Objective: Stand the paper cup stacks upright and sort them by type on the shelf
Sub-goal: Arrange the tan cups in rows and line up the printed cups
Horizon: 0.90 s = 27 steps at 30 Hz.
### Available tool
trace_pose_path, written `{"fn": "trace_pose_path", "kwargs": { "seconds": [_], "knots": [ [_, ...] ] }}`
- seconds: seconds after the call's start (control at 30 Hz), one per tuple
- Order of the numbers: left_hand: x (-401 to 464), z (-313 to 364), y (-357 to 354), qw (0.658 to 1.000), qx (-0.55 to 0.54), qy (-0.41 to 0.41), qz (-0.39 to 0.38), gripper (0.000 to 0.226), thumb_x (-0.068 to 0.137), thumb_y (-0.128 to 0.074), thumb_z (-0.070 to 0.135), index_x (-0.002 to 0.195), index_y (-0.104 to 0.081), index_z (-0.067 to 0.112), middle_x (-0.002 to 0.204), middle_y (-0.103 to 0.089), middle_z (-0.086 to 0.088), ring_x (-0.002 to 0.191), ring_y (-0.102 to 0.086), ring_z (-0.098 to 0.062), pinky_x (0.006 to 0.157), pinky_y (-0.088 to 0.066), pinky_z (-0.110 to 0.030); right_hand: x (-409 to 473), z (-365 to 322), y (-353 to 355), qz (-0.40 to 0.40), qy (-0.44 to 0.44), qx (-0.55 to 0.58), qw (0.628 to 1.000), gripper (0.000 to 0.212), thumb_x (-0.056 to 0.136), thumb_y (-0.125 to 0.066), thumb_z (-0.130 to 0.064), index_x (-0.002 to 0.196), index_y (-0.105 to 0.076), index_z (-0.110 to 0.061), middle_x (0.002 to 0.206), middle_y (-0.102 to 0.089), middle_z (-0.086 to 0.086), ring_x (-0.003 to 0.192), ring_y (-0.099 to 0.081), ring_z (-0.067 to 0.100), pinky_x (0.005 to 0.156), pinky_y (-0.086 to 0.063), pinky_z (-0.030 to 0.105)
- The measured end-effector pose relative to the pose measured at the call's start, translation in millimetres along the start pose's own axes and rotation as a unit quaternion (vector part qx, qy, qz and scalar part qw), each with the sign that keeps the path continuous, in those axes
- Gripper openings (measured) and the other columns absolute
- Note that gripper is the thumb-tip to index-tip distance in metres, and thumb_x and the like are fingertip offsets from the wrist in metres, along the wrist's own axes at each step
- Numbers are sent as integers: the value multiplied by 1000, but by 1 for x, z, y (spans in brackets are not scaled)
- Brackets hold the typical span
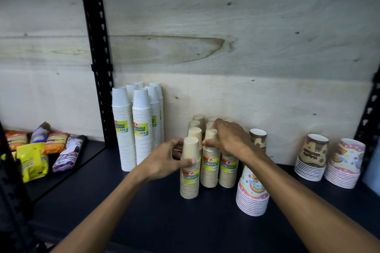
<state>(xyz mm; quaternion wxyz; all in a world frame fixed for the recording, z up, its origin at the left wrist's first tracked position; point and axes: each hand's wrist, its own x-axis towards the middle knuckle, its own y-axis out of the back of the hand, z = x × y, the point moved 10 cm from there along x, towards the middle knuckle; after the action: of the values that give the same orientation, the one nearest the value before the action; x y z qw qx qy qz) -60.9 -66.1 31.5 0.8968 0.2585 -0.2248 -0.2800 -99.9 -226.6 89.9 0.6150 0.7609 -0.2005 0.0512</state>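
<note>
Hands on tan cup stacks
Left hand (164, 160) gripped the front tan stack (190, 172); right hand (228, 137) pinched the next stack (210, 162), all upright.

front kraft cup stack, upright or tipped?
Upright. The front kraft cup stack stands on its rims on the shelf, with the left hand gripping its top.

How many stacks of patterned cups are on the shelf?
4. One pink stack stands in front by the right arm, a brown one behind that arm, and a brown and a pink one at far right. More may be hidden.
</note>
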Motion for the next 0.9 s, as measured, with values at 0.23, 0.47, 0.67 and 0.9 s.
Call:
{"fn": "trace_pose_path", "kwargs": {
  "seconds": [0.23,0.47,0.67,0.9],
  "knots": [
    [0,0,0,1000,-4,-1,7,59,75,-80,40,125,-52,26,106,-68,9,98,-66,-6,87,-58,-32,1,2,2,27,2,3,1000,59,80,-70,-56,122,-53,-18,124,-63,4,118,-50,29,86,-50,41],
    [1,4,-5,1000,11,-11,14,67,74,-80,45,131,-52,25,110,-67,11,100,-65,-5,89,-57,-34,2,4,-4,35,5,-1,999,61,79,-71,-56,122,-52,-17,129,-60,3,120,-48,30,85,-48,40],
    [1,5,-10,999,28,-20,27,73,73,-79,50,135,-49,26,118,-64,13,103,-63,0,88,-57,-29,2,12,2,14,4,45,999,59,75,-69,-64,115,-59,-21,116,-69,1,110,-58,27,84,-51,38],
    [-15,-20,-19,998,-12,8,58,66,64,-86,46,117,-52,29,107,-63,8,91,-67,-10,79,-60,-31,-3,31,25,1,-7,156,988,33,88,-65,-48,108,-68,-22,112,-69,-4,102,-63,17,88,-53,35]
  ]
}}
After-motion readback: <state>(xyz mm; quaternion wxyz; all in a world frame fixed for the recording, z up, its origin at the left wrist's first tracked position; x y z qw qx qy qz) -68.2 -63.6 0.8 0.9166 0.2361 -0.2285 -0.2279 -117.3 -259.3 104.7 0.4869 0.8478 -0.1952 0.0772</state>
